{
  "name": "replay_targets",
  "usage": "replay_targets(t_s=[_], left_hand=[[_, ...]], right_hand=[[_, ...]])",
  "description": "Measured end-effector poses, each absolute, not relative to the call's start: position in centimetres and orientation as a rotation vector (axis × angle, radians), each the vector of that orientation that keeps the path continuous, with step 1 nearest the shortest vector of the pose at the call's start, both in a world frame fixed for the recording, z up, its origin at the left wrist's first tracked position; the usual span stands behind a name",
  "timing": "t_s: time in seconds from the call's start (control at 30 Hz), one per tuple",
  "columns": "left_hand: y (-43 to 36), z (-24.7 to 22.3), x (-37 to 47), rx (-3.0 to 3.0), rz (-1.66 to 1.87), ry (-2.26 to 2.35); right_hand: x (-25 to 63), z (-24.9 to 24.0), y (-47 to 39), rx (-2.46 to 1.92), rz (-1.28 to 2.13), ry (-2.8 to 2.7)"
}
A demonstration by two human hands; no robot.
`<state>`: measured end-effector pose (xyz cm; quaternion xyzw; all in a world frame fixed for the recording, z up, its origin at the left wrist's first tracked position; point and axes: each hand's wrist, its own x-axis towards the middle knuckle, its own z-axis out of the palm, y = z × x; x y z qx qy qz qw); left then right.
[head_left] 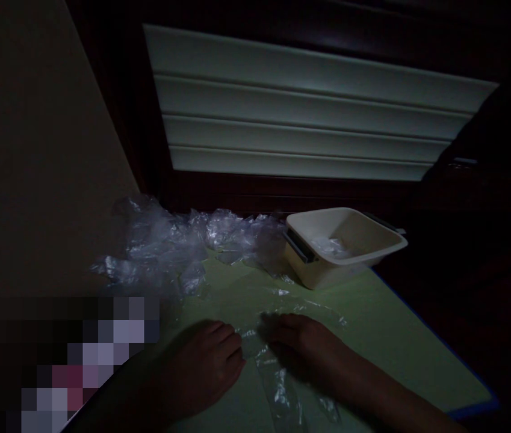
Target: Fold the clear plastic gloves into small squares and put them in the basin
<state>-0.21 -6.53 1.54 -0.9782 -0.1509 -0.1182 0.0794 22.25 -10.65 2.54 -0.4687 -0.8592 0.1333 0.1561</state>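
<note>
Left hand, right hand: fingers curling, grip I'm not discerning | clear plastic: possibly tearing, uneven pulling causing it

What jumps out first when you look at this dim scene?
Probably the pale slatted panel in its dark frame, the brightest thing, across the top. Below it, crumpled clear plastic film is heaped along the back left of the green tabletop, beside an off-white tub with dark side handles. Nearest the viewer, the left hand and right hand are at a shiny clear plastic piece.
</note>
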Motion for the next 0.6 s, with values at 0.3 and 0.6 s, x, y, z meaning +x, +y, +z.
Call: replay_targets(t_s=[0.3, 0.6], left_hand=[[-7.4, 1.4, 0.1, -3.056, -0.545, -0.454], [-7.5, 1.1, 0.2, -3.085, -0.537, -0.499]], right_hand=[[24.4, 5.5, -11.7, -1.013, 1.024, -2.476], [22.8, 4.3, -11.7, -0.916, 0.970, -2.560]])
